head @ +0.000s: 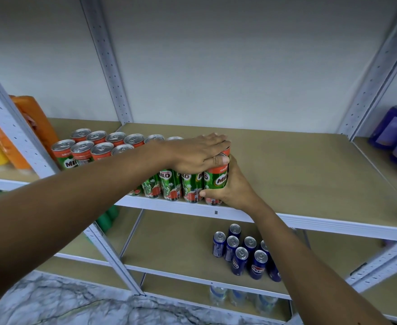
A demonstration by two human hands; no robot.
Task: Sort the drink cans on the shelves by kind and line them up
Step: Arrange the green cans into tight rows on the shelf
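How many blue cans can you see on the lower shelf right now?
7 blue cans show, clustered upright on the lower shelf under the green cans: one at the back, three in the middle, three in front. The right forearm covers the cluster's right edge, so more may be hidden.

I count at least thirteen Milo cans [169,181] on the upper shelf [298,174], in two rows; my arms hide part of them, so the true number may be higher. On the lower shelf [169,242], near right, stand eight blue cans [239,260] that I can see. Far right, three purple bottles [396,132]; far left, two orange bottles [35,123].
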